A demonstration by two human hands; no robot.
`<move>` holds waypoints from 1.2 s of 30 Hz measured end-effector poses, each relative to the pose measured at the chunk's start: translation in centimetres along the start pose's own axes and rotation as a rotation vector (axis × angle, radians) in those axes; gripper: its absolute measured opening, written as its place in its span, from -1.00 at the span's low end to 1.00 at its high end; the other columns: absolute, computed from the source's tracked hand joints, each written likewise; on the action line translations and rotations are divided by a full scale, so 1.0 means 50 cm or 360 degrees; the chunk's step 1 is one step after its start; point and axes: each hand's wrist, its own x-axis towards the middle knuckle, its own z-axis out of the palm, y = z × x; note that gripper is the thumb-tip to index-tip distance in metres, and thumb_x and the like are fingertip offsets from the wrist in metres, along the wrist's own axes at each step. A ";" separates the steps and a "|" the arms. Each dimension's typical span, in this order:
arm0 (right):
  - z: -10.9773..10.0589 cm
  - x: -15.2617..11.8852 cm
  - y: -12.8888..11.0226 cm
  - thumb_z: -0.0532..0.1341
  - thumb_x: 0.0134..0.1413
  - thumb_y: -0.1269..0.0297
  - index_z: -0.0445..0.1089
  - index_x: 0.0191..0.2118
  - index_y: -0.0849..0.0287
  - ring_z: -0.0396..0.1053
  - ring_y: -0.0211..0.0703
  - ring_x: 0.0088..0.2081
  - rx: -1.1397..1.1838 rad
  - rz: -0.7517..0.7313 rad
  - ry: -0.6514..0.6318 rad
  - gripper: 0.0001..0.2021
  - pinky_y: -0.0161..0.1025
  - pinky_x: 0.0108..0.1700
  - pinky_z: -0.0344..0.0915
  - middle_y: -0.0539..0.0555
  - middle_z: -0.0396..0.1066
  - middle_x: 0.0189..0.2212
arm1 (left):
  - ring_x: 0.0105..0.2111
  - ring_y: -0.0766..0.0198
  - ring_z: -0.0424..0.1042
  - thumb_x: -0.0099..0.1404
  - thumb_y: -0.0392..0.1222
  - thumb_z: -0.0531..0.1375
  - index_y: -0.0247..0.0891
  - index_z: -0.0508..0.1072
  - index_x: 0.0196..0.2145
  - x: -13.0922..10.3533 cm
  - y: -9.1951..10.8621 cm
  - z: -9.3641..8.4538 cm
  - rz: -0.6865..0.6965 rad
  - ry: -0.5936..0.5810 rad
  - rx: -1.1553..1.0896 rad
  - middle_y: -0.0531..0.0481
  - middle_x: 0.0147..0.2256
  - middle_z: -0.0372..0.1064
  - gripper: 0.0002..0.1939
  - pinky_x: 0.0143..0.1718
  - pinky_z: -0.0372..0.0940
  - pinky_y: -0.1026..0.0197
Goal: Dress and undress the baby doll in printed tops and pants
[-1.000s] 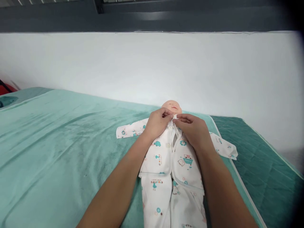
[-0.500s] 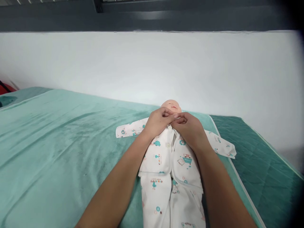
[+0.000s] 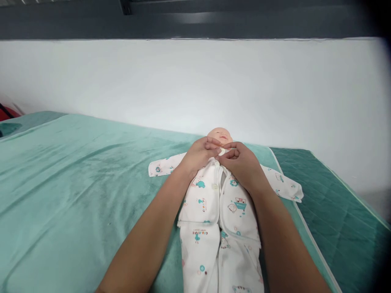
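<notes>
A baby doll [image 3: 220, 134] lies on its back, its head toward the wall. It wears a white printed top [image 3: 205, 199] with long sleeves spread to both sides, above white printed trousers [image 3: 200, 254]. My left hand [image 3: 204, 152] pinches the top's edge near the neckline, just under the doll's chin. Close beside it, my right hand [image 3: 233, 156] has thumb and fingers closed on the opposite edge of the top. The front of the top hangs slightly apart below my hands, with a small button showing on the left panel.
A light green blanket [image 3: 91, 183] with soft wrinkles covers the bed. Darker green quilted bedding [image 3: 330, 195] shows at the right. Behind stands a white wall [image 3: 137, 81], with a dark metal beam [image 3: 195, 20] across the top. Something red [image 3: 10, 114] is at the far left.
My left hand has shifted slightly left and its fingertips are a little farther from my right hand's. More of the white collar now shows between them.
</notes>
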 end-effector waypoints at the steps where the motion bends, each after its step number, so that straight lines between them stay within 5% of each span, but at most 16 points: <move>1: 0.000 0.000 0.001 0.34 -0.11 0.16 0.38 -0.11 0.06 0.41 -0.21 -0.42 0.0003 -0.0001 0.0000 -0.62 -0.27 -0.36 0.25 -0.05 0.51 -0.41 | -0.39 0.33 0.43 0.13 -0.31 0.31 -0.26 0.44 -0.21 0.001 -0.001 -0.001 -0.0009 -0.0029 -0.0049 0.02 -0.35 0.43 -0.76 -0.30 0.31 0.22; 6: -0.001 0.003 0.008 0.35 -0.10 0.14 0.40 -0.07 0.07 0.42 -0.18 -0.37 0.0004 -0.0031 0.0000 -0.59 -0.25 -0.32 0.27 -0.04 0.51 -0.40 | -0.36 0.33 0.43 0.13 -0.30 0.31 -0.28 0.47 -0.22 0.008 -0.007 -0.006 -0.0002 -0.0068 -0.0065 -0.01 -0.31 0.44 -0.78 -0.29 0.30 0.22; 17: -0.009 0.001 0.008 0.29 -0.01 0.12 0.42 -0.08 0.06 0.32 -0.26 -0.45 0.0108 -0.0006 -0.0022 -0.66 -0.28 -0.38 0.21 -0.08 0.45 -0.45 | -0.22 0.26 0.44 0.21 -0.28 0.20 -0.28 0.56 -0.17 0.008 -0.004 -0.009 0.0227 -0.0072 0.0477 -0.08 -0.20 0.51 -0.77 -0.12 0.28 0.17; 23: -0.014 0.002 0.011 0.21 0.01 0.26 0.49 -0.22 0.10 0.31 -0.23 -0.45 0.0120 -0.0045 0.0239 -0.81 -0.25 -0.34 0.22 -0.05 0.43 -0.51 | -0.16 0.23 0.44 0.27 -0.22 0.18 -0.22 0.58 -0.12 0.009 -0.008 -0.012 0.0388 -0.0032 0.0834 -0.06 -0.15 0.51 -0.74 -0.07 0.29 0.15; 30: -0.003 0.002 0.021 0.10 -0.02 0.42 0.54 -0.41 0.12 0.40 -0.15 -0.30 -0.0308 -0.0475 0.0472 -0.76 -0.17 -0.14 0.28 0.04 0.51 -0.34 | -0.14 0.24 0.43 0.29 -0.33 0.10 -0.11 0.62 -0.17 -0.006 0.008 0.001 0.0523 0.0020 0.1119 -0.01 -0.10 0.48 -0.68 -0.04 0.31 0.16; 36: 0.000 0.004 0.028 0.09 0.01 0.46 0.57 -0.38 0.12 0.44 -0.12 -0.22 -0.0398 -0.0560 0.0478 -0.72 -0.14 -0.06 0.30 0.05 0.53 -0.30 | -0.16 0.24 0.44 0.28 -0.32 0.09 -0.12 0.62 -0.20 -0.003 0.003 0.003 0.0550 0.0045 0.1139 0.00 -0.12 0.49 -0.69 -0.05 0.32 0.17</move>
